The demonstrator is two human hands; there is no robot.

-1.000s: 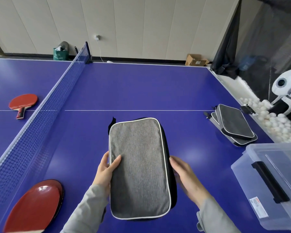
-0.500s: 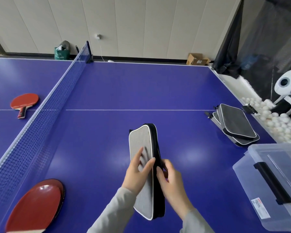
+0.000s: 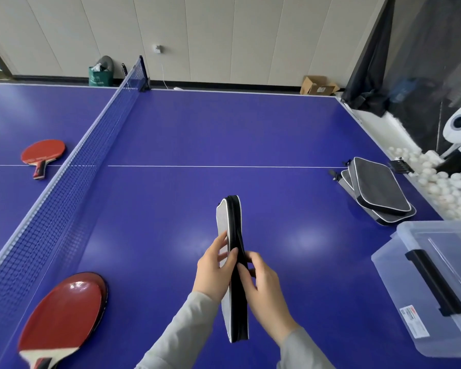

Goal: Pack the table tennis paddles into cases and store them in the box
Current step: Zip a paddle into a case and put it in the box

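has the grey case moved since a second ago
Yes. The grey case lay flat, broad face up; now it is turned on edge between the left hand and right hand, shifted right, further from the net.

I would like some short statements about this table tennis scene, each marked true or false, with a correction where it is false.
1. Both hands hold the grey case on its edge. True: the left hand and the right hand grip it.
2. The clear box has its lid off. False: the lid with the black handle is on.
3. A red paddle lies beyond the net. True.
4. The spare cases lie inside the box. False: they are stacked on the table, beside the box.
5. The near paddle is already in a case. False: it lies bare.
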